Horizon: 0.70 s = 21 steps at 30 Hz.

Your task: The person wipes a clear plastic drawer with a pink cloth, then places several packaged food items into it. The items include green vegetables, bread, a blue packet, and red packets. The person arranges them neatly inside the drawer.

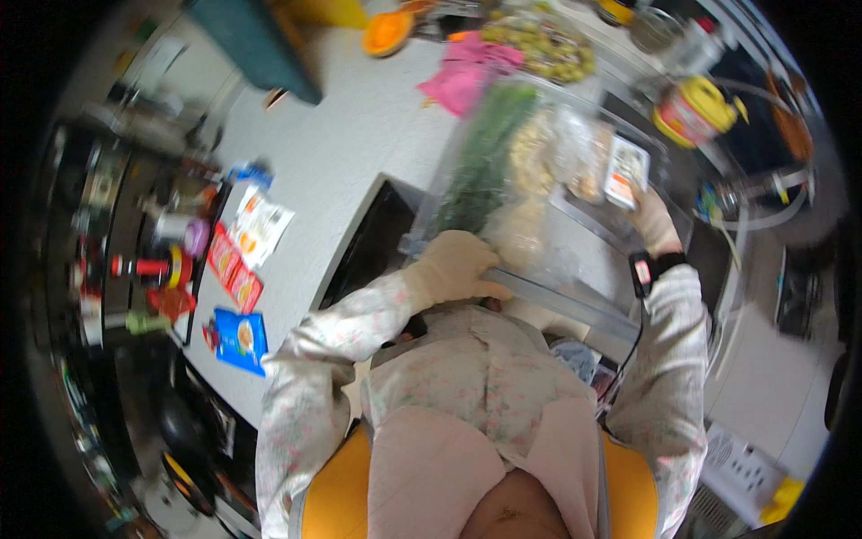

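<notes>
A clear plastic drawer lies across in front of me, and my left hand, in a beige glove, grips its near rim. Inside are long green vegetables on the left and pale food in clear bags beside them. My right hand, gloved too, is closed on the lower end of a small white packet with an orange mark. That packet is at the drawer's right side, next to another clear bag of pale brownish food.
Behind the drawer are a pink cloth, bagged green fruit and a cut orange squash. A yellow-lidded container stands at the right. Red packets and a blue packet lie on the left counter.
</notes>
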{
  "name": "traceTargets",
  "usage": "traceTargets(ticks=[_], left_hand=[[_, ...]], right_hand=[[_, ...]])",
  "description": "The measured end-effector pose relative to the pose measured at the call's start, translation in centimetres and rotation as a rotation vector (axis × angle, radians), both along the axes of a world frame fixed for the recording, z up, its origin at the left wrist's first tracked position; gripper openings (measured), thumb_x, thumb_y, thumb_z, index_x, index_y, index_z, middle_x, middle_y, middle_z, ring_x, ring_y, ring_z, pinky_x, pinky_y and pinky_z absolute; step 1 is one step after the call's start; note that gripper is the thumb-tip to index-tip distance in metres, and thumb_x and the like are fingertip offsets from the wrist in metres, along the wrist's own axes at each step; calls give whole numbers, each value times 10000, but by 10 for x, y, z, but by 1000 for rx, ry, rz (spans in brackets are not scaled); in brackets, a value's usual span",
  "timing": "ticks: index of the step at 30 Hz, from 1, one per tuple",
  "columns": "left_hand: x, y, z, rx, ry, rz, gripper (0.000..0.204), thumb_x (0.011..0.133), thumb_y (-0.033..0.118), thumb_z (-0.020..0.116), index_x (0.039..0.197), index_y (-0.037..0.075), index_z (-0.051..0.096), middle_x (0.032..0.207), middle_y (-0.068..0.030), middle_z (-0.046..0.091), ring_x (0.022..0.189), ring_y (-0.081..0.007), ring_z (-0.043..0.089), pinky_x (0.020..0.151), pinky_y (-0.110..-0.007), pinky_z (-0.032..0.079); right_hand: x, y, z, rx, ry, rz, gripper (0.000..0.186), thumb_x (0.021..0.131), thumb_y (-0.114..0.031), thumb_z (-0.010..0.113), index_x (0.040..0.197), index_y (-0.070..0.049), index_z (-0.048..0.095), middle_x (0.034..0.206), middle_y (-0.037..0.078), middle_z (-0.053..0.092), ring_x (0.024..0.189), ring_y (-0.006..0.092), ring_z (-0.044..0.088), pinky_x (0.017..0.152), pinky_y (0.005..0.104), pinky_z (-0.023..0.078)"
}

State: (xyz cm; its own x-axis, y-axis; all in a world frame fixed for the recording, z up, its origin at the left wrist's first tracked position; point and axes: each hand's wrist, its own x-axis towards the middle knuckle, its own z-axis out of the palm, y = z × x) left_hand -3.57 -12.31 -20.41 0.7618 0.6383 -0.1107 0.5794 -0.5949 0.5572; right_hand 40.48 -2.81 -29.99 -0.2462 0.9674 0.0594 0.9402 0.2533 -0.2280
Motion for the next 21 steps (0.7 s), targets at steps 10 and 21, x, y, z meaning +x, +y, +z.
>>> traceTargets(ticks=[10, 21], left_hand=[[-7, -6, -14, 31, -85, 64, 537, 721, 582, 657, 696, 47, 690, 667, -153, 613, 676, -364, 617, 608, -462, 476], [-82, 6, -9, 389, -636, 581, 335, 816, 307, 688, 987, 26, 620, 955, -176, 635, 909, -364, 616, 791, -435, 500]], right_hand=[[12, 56, -25, 36, -127, -457, 717, 855, -495, 616, 1176, 141, 539, 1063, 293, 637, 1002, 407, 609, 848, 399, 477], [40, -29, 21, -446, 428, -624, 771, 865, -259, 703, 1429, 71, 292, 1298, 191, 545, 1197, 304, 527, 1001, 345, 414]])
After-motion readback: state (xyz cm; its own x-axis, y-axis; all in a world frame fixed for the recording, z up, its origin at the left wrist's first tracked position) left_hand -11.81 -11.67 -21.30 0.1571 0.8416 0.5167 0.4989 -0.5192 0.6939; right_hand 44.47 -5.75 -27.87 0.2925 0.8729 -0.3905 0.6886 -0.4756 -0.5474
